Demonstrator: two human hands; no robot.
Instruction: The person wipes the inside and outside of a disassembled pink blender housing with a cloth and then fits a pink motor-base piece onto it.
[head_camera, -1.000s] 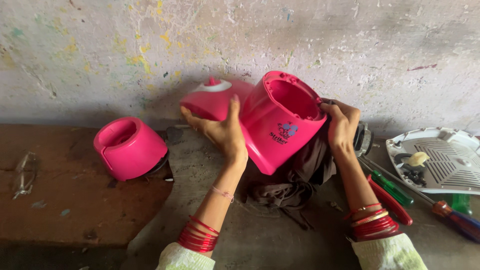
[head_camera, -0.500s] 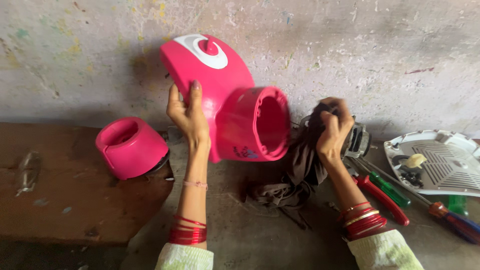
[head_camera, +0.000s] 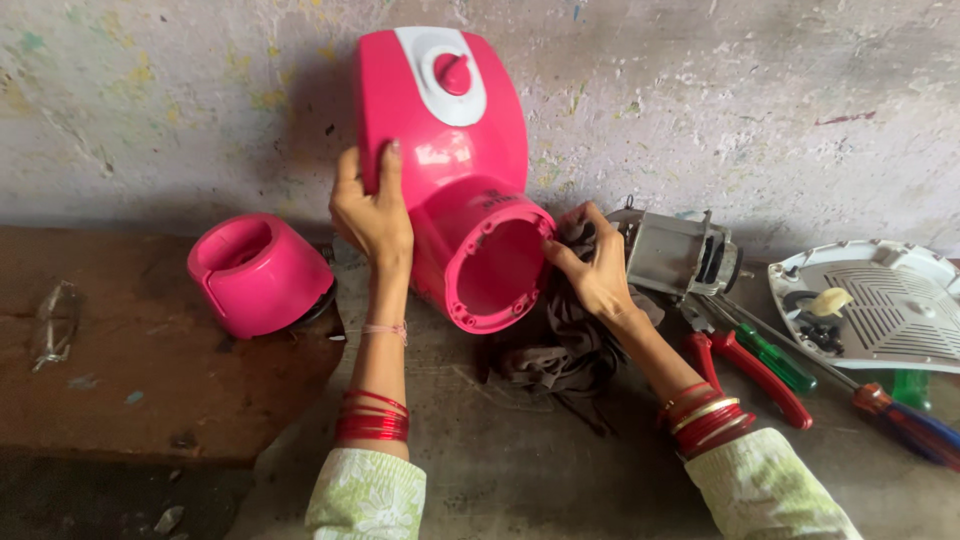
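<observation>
Gripping the pink mixer housing (head_camera: 445, 170) with the left hand (head_camera: 375, 210): palm flat on its left flank, fingers wrapped up the side, thumb toward the back. Closed firmly on the shell. Right hand (head_camera: 590, 265) is curled around a bunched dark cloth (head_camera: 560, 340), pressing it to the rim of the housing's round open base (head_camera: 495, 270); fingers closed on the fabric, not on the plastic.

Housing stands tilted against the wall (head_camera: 750, 110), white dial panel (head_camera: 450, 70) up top, open base facing the camera and just off the floor.

Handling, my read: hollow moulded plastic, light, stiff, glossy (so likely slippery on the curved flanks). Best purchase looks like the base rim or the waist where body narrows. Rim has small screw bosses, probably the fragile bit.

Around it:
- pink cap part (head_camera: 258, 272) on the brown wooden slab (head_camera: 120, 380), left, near the left forearm
- bare motor (head_camera: 680, 250) just right of the right hand
- red-handled pliers (head_camera: 750, 365) and green screwdriver (head_camera: 775, 358) beside the right wrist
- white vented plate (head_camera: 880, 305) far right

Room: wall tight behind, tools crowd the right, slab edge on the left. Open floor is toward the person.
</observation>
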